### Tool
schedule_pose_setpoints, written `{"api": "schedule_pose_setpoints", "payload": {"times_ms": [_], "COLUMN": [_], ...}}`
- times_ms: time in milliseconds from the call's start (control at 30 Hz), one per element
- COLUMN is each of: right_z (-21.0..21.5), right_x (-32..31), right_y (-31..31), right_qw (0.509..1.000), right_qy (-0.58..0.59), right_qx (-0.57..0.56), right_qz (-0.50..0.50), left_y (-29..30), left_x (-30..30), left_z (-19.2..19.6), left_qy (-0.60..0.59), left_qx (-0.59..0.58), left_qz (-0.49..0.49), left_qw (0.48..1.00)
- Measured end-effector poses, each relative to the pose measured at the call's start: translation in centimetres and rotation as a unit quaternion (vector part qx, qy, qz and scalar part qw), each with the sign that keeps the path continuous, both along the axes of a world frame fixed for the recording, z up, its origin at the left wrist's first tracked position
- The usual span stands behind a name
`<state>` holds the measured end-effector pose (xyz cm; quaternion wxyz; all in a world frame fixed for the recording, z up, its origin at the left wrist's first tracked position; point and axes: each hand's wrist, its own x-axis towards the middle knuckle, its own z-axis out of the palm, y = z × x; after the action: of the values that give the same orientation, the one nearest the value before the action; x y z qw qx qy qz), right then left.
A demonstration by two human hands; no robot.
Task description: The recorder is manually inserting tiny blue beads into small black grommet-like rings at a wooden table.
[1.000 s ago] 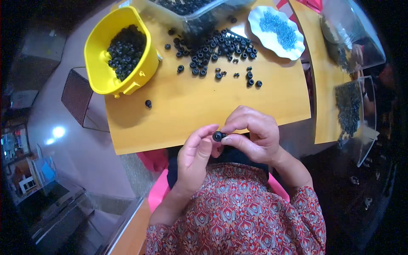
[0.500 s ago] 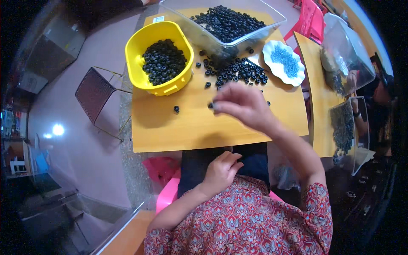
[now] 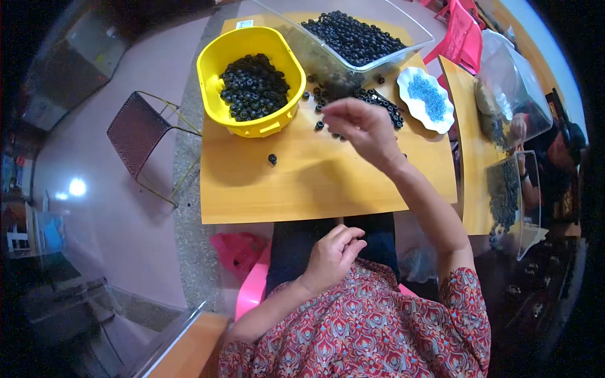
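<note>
My right hand point(image 3: 362, 129) is raised over the table at the near edge of a scatter of small black ring-shaped pieces point(image 3: 384, 110). Its fingers draw together toward the thumb, pointing left; whatever lies between the tips cannot be made out. On my lap, below the table's edge, rests my left hand point(image 3: 331, 255), fingers curled against the thumb and their inside hidden. A yellow tub point(image 3: 265, 129) left of my right hand holds many of the same black pieces. Behind the scatter stands a clear plastic bin point(image 3: 413, 51) with a larger heap. One black piece point(image 3: 272, 159) lies alone in front of the tub.
At the right of the wooden table point(image 3: 252, 201) sits a white wavy-edged dish point(image 3: 446, 120) of small light-blue pieces. A second table point(image 3: 479, 208) bears clear bins beyond it. A brown stool point(image 3: 135, 135) stands at left, pink chairs point(image 3: 463, 38) at the far right.
My right hand has moved up and away from me, toward the scattered pieces; the black piece at its fingertips no longer shows. My left hand stays on my lap. The view has shifted slightly.
</note>
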<state>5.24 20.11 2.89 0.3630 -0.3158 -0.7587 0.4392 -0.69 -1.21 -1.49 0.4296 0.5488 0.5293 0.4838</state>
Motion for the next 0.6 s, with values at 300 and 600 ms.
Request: {"api": "schedule_pose_setpoints", "payload": {"times_ms": [300,600], "right_z": [-2.7,-3.5], "right_x": [0.7,0.2], "right_y": [1.8,2.9], "right_qw": [0.956,0.918], "right_qy": [-0.106,-0.193], "right_qx": [0.264,0.34], "right_qz": [-0.078,-0.068], "left_y": [-0.3,-0.7], "left_x": [0.5,1.1], "left_z": [-0.5,-0.6], "left_qy": [-0.013,-0.024], "left_qx": [-0.004,-0.012], "left_qz": [-0.029,-0.04], "left_qw": [0.999,0.999]}}
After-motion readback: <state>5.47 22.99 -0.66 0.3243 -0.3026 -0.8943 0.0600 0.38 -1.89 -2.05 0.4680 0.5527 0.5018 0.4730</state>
